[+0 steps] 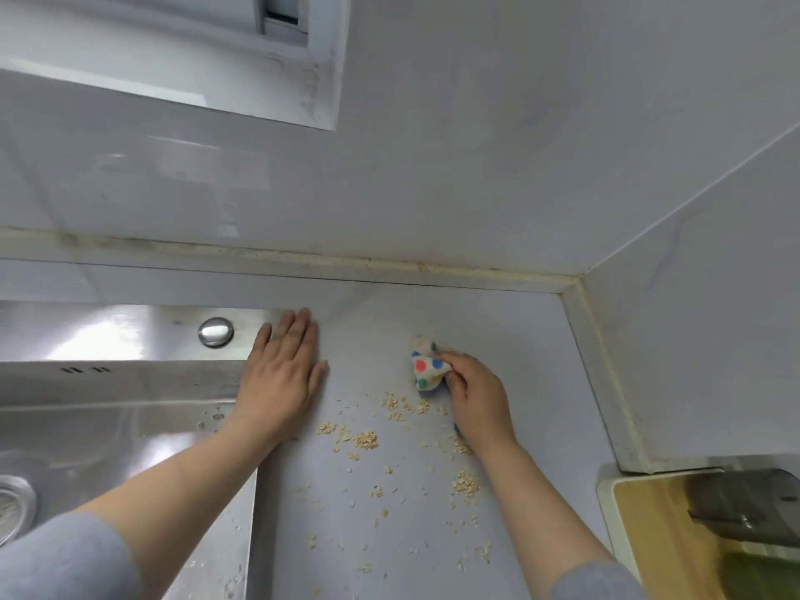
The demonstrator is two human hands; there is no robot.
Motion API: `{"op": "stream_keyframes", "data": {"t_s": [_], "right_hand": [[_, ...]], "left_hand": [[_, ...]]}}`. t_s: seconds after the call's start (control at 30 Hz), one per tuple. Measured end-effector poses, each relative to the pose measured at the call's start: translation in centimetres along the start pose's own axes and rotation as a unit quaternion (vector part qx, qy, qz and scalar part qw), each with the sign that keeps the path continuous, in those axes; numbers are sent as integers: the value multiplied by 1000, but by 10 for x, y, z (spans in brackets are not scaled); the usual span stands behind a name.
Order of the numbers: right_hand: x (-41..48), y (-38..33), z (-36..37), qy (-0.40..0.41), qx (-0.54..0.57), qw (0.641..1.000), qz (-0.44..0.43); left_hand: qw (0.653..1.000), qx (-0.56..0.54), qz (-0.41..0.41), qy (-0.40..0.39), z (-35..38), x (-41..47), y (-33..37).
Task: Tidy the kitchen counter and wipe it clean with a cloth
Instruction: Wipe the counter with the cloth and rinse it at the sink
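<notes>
A pale grey counter (498, 331) runs from the sink to the right wall. Oat flakes (366, 440) lie scattered over its middle and front, and a few sit on the sink rim. My right hand (476, 398) grips a bunched white cloth with coloured dots (426, 370) and presses it onto the counter beyond the flakes. My left hand (283, 374) lies flat, fingers straight and together, across the sink's right edge and the counter.
A steel sink (108, 426) fills the left, with a round cap (215, 332) on its back ledge and a drain (13, 500) at the far left. A wooden board with a white rim (645, 526) and a grey object (744, 508) sit front right. Walls close the back and right.
</notes>
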State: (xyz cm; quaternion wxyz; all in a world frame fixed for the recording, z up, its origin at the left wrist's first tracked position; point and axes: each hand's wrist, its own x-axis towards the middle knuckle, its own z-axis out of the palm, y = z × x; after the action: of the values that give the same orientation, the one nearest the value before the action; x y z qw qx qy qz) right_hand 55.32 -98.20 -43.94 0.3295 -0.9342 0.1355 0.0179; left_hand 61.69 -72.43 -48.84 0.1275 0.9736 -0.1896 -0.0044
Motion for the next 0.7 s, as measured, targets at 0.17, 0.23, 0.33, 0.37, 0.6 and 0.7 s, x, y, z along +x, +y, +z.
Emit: {"op": "stream_keyframes", "data": {"t_s": [0.17, 0.23, 0.33, 0.37, 0.6, 0.7], "right_hand": [[-62, 1, 6, -29, 3, 1000, 3], [-82, -1, 2, -51, 12, 999, 8], [-84, -8, -9, -46, 31, 998, 18], [-79, -11, -12, -28, 36, 999, 17], [-6, -54, 4, -20, 18, 998, -57], [-1, -60, 31, -57, 3, 997, -58]], "left_hand": [[1000, 6, -7, -2, 0, 1, 3], [1000, 7, -6, -2, 1, 1, 1], [1000, 3, -7, -6, 2, 0, 0], [1000, -2, -6, -7, 2, -2, 0], [998, -56, -37, 15, -3, -45, -3], [998, -41, -37, 7, -5, -53, -9]]}}
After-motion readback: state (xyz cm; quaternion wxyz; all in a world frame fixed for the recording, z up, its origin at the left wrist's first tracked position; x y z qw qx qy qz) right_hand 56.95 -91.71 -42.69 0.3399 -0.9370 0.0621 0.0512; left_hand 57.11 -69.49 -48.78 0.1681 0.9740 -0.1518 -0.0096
